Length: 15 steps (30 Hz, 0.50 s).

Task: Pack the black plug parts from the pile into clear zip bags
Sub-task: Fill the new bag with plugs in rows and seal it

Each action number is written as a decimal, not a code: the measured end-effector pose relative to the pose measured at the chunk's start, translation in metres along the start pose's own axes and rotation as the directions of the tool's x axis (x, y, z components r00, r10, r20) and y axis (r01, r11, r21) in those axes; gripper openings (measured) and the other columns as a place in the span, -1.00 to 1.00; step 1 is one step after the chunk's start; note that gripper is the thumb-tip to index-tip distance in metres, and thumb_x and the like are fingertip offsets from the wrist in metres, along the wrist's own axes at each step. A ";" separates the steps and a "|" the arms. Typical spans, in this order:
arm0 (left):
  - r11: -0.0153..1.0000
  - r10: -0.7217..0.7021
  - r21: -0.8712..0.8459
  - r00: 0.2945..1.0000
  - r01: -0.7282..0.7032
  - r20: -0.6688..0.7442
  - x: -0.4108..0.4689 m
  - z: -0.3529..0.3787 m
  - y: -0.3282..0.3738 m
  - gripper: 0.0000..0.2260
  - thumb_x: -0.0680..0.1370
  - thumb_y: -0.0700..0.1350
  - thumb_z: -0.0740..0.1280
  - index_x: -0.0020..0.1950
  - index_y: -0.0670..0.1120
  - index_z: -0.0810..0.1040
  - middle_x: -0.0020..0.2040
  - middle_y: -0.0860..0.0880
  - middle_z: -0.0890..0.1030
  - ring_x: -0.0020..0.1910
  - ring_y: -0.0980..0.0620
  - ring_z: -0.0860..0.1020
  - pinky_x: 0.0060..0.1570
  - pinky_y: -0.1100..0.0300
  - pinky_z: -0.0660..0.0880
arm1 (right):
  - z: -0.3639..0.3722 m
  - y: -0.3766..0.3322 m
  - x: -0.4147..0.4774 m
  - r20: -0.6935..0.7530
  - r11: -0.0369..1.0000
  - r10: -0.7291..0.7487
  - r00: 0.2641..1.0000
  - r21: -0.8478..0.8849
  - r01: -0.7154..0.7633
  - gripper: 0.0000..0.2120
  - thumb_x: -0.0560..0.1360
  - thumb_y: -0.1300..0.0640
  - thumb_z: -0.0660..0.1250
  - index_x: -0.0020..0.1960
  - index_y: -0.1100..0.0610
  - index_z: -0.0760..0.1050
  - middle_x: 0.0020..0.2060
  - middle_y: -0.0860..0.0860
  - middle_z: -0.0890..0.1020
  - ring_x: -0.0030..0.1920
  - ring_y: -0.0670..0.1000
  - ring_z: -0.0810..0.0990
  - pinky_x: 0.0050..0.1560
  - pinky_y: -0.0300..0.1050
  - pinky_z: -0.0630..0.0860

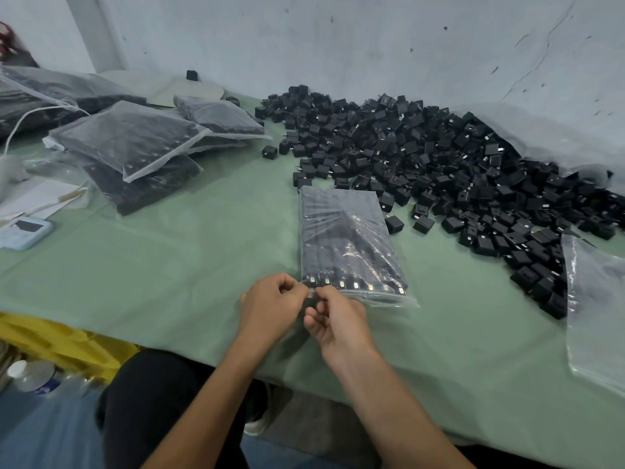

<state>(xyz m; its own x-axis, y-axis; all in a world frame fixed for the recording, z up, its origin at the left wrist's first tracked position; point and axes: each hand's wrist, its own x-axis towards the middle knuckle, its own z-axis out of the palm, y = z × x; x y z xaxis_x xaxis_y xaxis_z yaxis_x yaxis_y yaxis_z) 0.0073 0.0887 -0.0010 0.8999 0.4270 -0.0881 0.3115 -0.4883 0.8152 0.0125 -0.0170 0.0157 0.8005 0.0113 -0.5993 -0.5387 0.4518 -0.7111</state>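
A clear zip bag filled with rows of black plug parts lies flat on the green table, its open end toward me. My left hand and my right hand meet at the bag's near left corner, and both pinch the zip strip there. A large pile of loose black plug parts spreads over the table behind and to the right of the bag.
Several filled bags are stacked at the back left. Empty clear bags lie at the right edge. A small light-blue device and papers sit at the far left. A yellow crate stands below the table edge.
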 end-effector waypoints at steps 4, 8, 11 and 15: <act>0.999 0.040 0.026 0.999 -0.040 -0.014 -0.001 0.000 -0.002 -0.81 0.48 -0.03 0.41 -0.32 -0.01 0.57 -0.38 0.12 0.59 -0.24 0.06 0.56 -0.08 0.13 0.43 | 0.002 0.000 0.002 -0.026 1.000 -0.002 1.000 -0.026 0.002 -0.85 0.54 0.34 0.30 -0.20 0.24 0.43 -0.61 -0.02 0.40 -0.62 -0.09 0.46 -0.61 -0.28 0.43; 0.991 0.067 0.115 0.997 -0.070 0.023 0.000 0.001 -0.001 -0.79 0.52 0.04 0.36 -0.23 -0.05 0.63 -0.30 0.06 0.64 -0.14 -0.01 0.59 0.01 0.09 0.48 | 0.003 0.000 0.004 -0.018 0.999 0.001 1.000 -0.044 -0.002 -0.88 0.55 0.34 0.29 -0.16 0.26 0.46 -0.62 -0.02 0.40 -0.62 -0.11 0.46 -0.62 -0.30 0.43; 0.985 0.046 0.165 0.998 -0.052 0.036 0.004 0.004 0.001 -0.74 0.53 0.09 0.33 -0.21 -0.06 0.63 -0.28 0.03 0.65 -0.09 -0.05 0.59 0.09 0.08 0.46 | 0.003 0.001 0.004 -0.006 0.999 0.004 1.000 -0.041 -0.004 -0.80 0.56 0.32 0.30 -0.24 0.23 0.45 -0.61 -0.02 0.40 -0.61 -0.11 0.48 -0.60 -0.29 0.45; 0.992 0.011 0.126 0.999 -0.015 0.031 0.006 0.004 0.001 -0.73 0.52 0.11 0.36 -0.22 -0.07 0.63 -0.33 0.04 0.63 -0.13 -0.03 0.58 0.03 0.10 0.43 | 0.001 -0.001 0.002 -0.017 0.999 -0.004 1.000 -0.038 0.003 -0.83 0.55 0.29 0.33 -0.22 0.24 0.48 -0.59 -0.01 0.41 -0.60 -0.10 0.49 -0.60 -0.28 0.46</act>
<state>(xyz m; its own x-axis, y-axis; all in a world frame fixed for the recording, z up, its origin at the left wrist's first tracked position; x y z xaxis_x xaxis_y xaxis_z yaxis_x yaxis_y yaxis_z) 0.0147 0.0878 -0.0034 0.9125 0.3976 -0.0964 0.3336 -0.5864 0.7381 0.0150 -0.0161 0.0155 0.7978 -0.0053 -0.6028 -0.5460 0.4176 -0.7263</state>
